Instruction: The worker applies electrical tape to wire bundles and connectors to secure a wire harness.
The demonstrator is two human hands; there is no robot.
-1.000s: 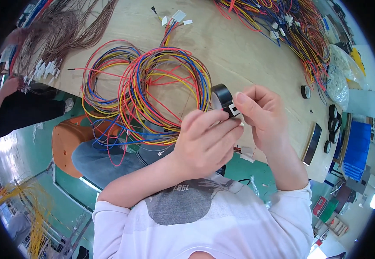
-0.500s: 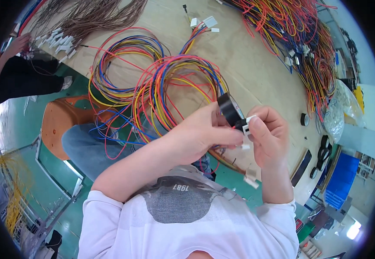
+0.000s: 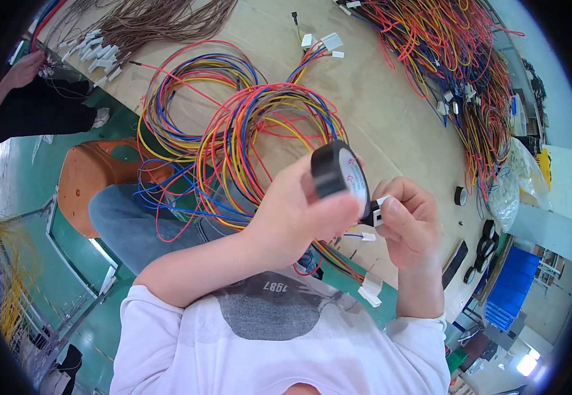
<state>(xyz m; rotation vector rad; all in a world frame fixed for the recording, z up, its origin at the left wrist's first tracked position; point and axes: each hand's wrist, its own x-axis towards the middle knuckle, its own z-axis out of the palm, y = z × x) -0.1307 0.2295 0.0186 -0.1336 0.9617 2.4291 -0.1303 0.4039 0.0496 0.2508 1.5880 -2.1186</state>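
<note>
My left hand (image 3: 292, 210) is closed around a roll of black electrical tape (image 3: 326, 170), its printed round side turned to the right. In my right hand (image 3: 408, 220), thumb and fingers pinch a small white connector (image 3: 381, 205) with a black part on it. The roll's lower edge is right beside this connector; whether a strip of tape joins them I cannot tell. Below my hands hangs a wire bundle (image 3: 338, 258) ending in white connectors (image 3: 370, 289). Just beyond my left hand lie coiled red, blue, yellow and brown wires (image 3: 233, 141) on the wooden table (image 3: 391, 125).
A large heap of coloured wires (image 3: 444, 59) covers the far right. Brown wires with white connectors (image 3: 105, 56) lie far left, near another person's hand (image 3: 26, 69). Several black tape rolls (image 3: 487, 243) sit at the right edge. An orange stool (image 3: 81, 187) stands left.
The tape roll has turned so that its printed side shows, and my left hand has shifted slightly left with it. My right hand keeps pinching the connector, a little lower in view.
</note>
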